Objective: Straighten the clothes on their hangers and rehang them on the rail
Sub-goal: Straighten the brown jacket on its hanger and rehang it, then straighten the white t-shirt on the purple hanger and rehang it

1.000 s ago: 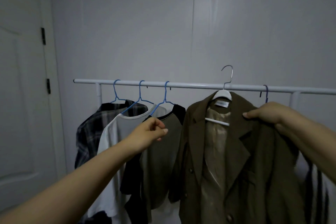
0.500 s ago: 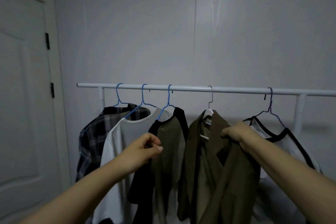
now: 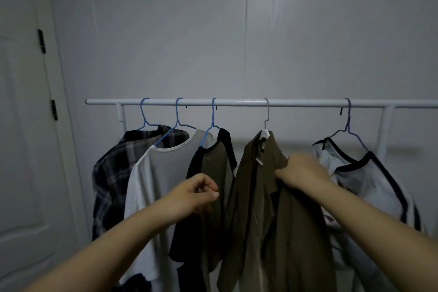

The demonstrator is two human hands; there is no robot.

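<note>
The olive jacket (image 3: 258, 197) hangs on the rail (image 3: 237, 102), its lapel gripped by the right hand (image 3: 301, 170). The left hand (image 3: 192, 194) hovers loosely curled, holding nothing. Straightening is under way; the front probably needs smoothing next.

Jacket hanger: its metal hook (image 3: 266, 111), raised above the rail (image 3: 308, 103) a second ago, now sits over the rail between the olive-and-black top (image 3: 213, 173) and the black-trimmed white shirt (image 3: 369, 178).
Olive jacket (image 3: 267, 197): front-on and spread open a second ago; now turned edge-on and hanging narrow.
Right hand (image 3: 301, 170): lower than before, now gripping the jacket's lapel below the hanger.
Left hand (image 3: 196, 193): slightly lower, fingers loosely curled in front of the olive-and-black top.
</note>
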